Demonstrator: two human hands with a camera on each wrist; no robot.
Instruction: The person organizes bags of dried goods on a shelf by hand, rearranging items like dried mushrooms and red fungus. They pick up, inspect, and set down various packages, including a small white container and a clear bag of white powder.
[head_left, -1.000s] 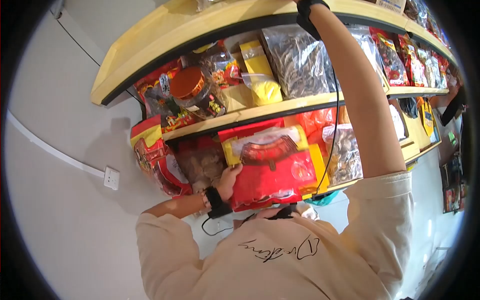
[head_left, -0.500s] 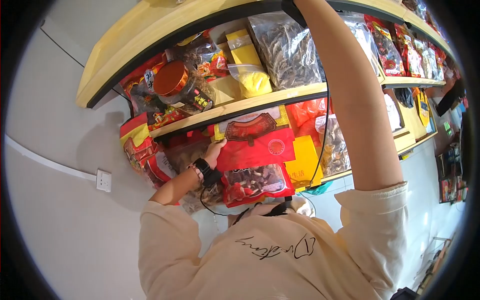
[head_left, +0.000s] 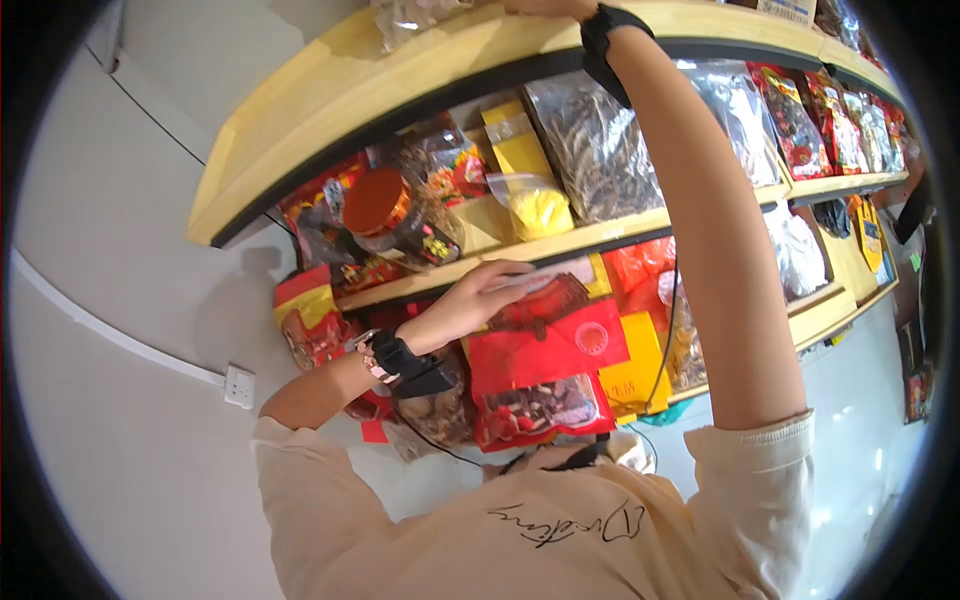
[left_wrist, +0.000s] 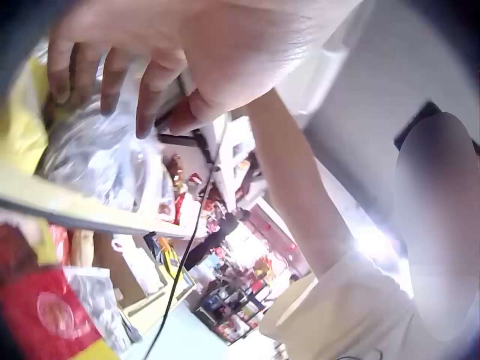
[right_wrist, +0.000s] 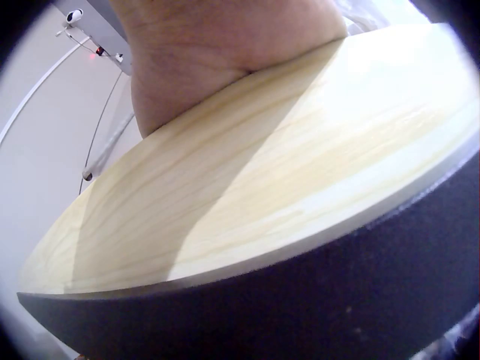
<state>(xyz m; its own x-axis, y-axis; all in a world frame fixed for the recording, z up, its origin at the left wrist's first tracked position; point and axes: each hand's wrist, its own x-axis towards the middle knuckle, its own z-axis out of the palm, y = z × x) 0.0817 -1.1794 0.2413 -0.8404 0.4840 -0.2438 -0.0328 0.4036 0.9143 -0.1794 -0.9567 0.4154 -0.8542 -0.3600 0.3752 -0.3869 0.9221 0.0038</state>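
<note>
My left hand [head_left: 465, 308] reaches up across the top left corner of a red bag [head_left: 550, 345] with a yellow top and a round seal. In the left wrist view the fingers [left_wrist: 150, 97] are spread and loosely bent, with nothing between them. Below, a red bag of dark dried pieces [head_left: 540, 408] shows its clear window. High up, my right hand [head_left: 552, 6] lies on the top wooden shelf [head_left: 400, 70], cut off by the frame edge. The right wrist view shows the heel of this hand [right_wrist: 232, 56] against the wood; its fingers are hidden.
The middle shelf holds a red-lidded jar [head_left: 380, 205], a yellow pouch [head_left: 540, 212] and a large clear bag of dried food [head_left: 600, 150]. A yellow packet [head_left: 640, 365] stands right of the red bags. A thin black cable [head_left: 668, 340] hangs down there. A wall lies left.
My left hand has let go of the red bag's left edge and moved up over its top. Earlier that bag came down against the shelf goods. The right hand still lies on the top shelf.
</note>
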